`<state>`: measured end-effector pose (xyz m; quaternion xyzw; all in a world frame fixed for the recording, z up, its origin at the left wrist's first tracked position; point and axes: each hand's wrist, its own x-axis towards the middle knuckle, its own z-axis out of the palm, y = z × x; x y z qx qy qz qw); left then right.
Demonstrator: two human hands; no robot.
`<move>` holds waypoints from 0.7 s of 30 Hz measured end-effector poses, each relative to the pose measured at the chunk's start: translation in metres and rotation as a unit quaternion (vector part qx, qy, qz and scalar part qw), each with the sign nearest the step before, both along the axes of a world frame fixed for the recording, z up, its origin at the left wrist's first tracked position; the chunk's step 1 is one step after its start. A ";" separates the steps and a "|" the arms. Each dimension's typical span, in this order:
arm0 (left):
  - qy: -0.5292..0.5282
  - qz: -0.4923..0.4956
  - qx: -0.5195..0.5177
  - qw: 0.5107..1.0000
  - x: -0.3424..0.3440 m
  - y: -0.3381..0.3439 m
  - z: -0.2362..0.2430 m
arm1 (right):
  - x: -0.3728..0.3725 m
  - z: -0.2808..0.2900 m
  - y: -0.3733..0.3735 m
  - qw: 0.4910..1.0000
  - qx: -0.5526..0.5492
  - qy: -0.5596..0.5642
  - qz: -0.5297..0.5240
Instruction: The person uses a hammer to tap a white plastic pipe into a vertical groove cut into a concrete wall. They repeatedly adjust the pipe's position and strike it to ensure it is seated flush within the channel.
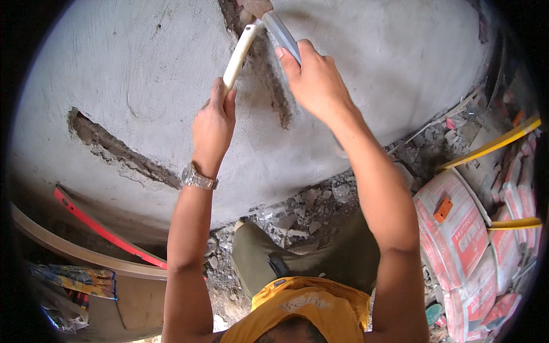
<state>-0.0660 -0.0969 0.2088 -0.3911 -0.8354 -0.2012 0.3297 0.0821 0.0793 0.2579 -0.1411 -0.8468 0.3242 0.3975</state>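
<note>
My left hand [214, 128], with a metal watch [198, 178] on its wrist, is closed round the lower end of a cream-white strip [238, 60]. The strip slants up along the wall, and a small dark hole shows near its upper end. My right hand [317, 80] grips a hammer-like tool by its grey handle [281, 35]. Its brownish head [257, 8] is at the top edge of view, close to the strip's upper end; whether they touch, I cannot tell. Behind both runs a rough groove [273, 86] cut into the grey plastered wall [154, 68].
A second groove [123, 150] crosses the wall at left. Broken rubble [309, 214] lies along its base. Red-and-white bags [452, 228] are stacked at right, near a yellow bar [492, 144]. A red bar [103, 231] leans at lower left beside a brown curved rim [68, 248].
</note>
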 end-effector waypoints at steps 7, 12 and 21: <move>-0.015 0.012 -0.011 1.000 0.011 0.009 0.005 | -0.010 -0.006 0.016 0.998 0.053 -0.016 -0.019; 0.023 0.007 0.007 1.000 0.005 0.005 -0.002 | 0.000 -0.004 -0.006 0.995 0.024 0.098 0.015; 0.008 0.005 0.010 1.000 0.008 0.004 0.003 | 0.004 0.001 -0.006 0.998 -0.055 0.025 0.008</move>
